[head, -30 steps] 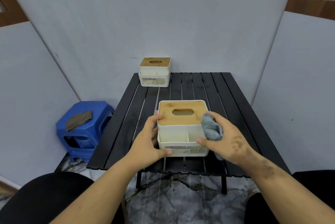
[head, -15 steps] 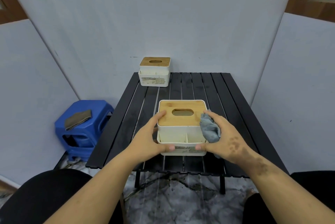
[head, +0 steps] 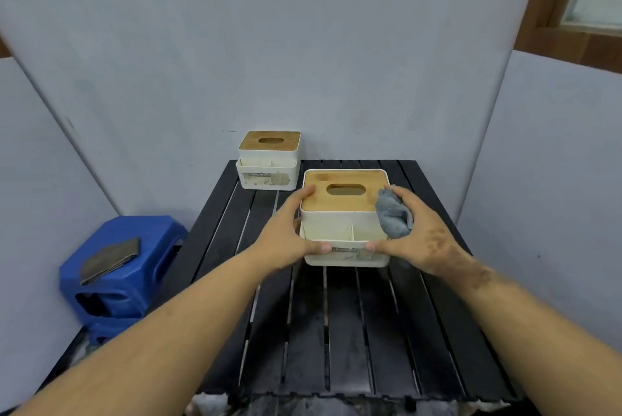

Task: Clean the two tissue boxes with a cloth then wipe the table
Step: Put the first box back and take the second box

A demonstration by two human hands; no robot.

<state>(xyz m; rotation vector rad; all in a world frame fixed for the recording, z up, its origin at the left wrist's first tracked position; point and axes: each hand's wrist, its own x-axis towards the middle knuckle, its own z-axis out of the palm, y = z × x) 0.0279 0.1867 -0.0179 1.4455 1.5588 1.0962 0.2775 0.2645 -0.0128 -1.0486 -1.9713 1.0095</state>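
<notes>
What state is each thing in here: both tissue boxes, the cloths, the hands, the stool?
Near tissue box: upright, wooden lid on, gripped at both sides.
Far tissue box: upright at the table's back left corner, lid on, untouched.
Grey cloth: bunched in the right hand against the near box.
Left hand: grips the near box.
Right hand: grips box and cloth.
Table: smudged slats.
Blue stool: upright.
Brown cloth: folded on the stool.

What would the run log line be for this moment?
left hand grips near tissue box | right hand holds box, grey cloth bunched against it | far tissue box untouched | table unwiped
</notes>
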